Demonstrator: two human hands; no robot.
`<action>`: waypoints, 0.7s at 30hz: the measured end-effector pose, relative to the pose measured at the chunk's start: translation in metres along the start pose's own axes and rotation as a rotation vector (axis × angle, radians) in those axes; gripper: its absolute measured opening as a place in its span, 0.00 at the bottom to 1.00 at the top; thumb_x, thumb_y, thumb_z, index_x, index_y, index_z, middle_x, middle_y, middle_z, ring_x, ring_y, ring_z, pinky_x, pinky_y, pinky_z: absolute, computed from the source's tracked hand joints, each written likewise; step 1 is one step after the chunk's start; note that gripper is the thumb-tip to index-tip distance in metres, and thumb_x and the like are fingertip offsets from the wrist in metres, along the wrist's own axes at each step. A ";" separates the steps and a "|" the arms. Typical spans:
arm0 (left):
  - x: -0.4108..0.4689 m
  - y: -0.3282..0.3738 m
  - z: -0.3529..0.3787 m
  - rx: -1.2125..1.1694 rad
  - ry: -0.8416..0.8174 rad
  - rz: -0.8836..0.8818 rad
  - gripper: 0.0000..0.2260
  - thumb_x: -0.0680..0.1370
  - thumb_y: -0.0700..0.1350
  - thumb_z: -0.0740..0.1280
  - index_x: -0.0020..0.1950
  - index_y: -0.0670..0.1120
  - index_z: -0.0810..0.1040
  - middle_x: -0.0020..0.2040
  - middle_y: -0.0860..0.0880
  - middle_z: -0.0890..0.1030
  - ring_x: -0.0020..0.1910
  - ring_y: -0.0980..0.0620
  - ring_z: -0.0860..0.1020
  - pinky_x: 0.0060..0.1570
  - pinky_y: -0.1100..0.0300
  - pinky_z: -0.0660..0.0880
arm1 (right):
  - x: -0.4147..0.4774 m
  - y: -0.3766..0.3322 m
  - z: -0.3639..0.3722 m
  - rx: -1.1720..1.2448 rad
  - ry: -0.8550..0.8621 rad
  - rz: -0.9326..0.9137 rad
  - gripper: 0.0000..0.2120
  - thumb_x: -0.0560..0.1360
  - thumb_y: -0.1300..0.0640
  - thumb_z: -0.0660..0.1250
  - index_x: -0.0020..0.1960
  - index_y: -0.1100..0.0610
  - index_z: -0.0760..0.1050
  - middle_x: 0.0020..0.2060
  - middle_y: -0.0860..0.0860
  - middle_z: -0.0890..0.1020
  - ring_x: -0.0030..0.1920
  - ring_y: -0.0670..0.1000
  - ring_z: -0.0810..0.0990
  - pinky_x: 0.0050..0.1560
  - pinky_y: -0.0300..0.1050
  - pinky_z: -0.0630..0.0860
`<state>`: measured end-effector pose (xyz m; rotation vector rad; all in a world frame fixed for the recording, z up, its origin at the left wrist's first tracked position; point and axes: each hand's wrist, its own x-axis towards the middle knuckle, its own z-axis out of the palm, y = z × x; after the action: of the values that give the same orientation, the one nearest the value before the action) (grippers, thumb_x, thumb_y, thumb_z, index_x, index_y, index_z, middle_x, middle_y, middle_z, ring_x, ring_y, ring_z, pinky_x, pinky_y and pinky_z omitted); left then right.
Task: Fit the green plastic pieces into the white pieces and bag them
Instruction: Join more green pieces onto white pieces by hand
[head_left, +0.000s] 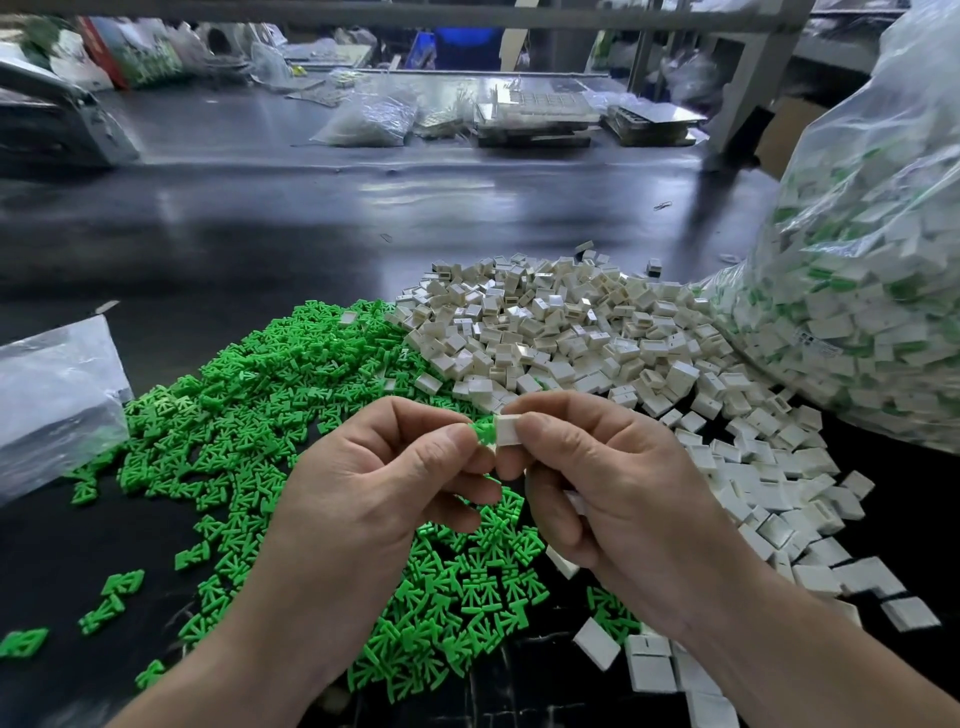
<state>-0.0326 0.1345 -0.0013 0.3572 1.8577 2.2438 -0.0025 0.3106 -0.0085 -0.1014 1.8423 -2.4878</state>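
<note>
Green piece (483, 432) pinched in left hand (384, 483) fingers, butted against white piece (508, 431) pinched by right hand (613, 483), held above the desk (311, 218); looks mid-insertion, not seated. Big clear bag (857, 270) at right already packed with assembled units, so well underway, but large loose piles remain: green pile (270, 415), white pile (571, 332). Greens are flat, forked, matte plastic; whites are small boxy hollow shells with slots. Bag is crinkly film.

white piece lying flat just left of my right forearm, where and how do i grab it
Pinch the white piece across its two longer side edges, fingers coming down from above: it lies flat with its broad face up, both edges exposed.
</note>
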 end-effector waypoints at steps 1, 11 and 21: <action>0.000 0.000 0.000 0.009 0.004 0.000 0.03 0.72 0.45 0.70 0.42 0.49 0.83 0.41 0.39 0.85 0.37 0.45 0.83 0.33 0.60 0.78 | -0.001 -0.001 0.000 -0.023 -0.009 -0.010 0.06 0.77 0.55 0.68 0.48 0.52 0.84 0.37 0.53 0.83 0.22 0.46 0.69 0.21 0.36 0.63; 0.000 0.004 -0.005 0.204 -0.072 -0.007 0.06 0.75 0.51 0.71 0.41 0.49 0.82 0.36 0.45 0.83 0.33 0.46 0.82 0.31 0.59 0.78 | -0.009 -0.007 0.004 -0.448 -0.045 -0.032 0.09 0.83 0.52 0.65 0.45 0.52 0.79 0.35 0.49 0.82 0.26 0.45 0.72 0.26 0.36 0.68; 0.002 0.004 -0.008 0.224 -0.237 -0.146 0.07 0.76 0.45 0.66 0.40 0.46 0.80 0.36 0.43 0.83 0.35 0.41 0.84 0.33 0.55 0.80 | -0.009 -0.023 -0.002 -0.838 -0.186 0.032 0.11 0.82 0.50 0.65 0.41 0.48 0.75 0.29 0.41 0.77 0.27 0.42 0.70 0.28 0.38 0.67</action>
<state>-0.0376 0.1268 0.0013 0.4838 1.9416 1.8180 0.0061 0.3199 0.0125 -0.3056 2.5994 -1.4571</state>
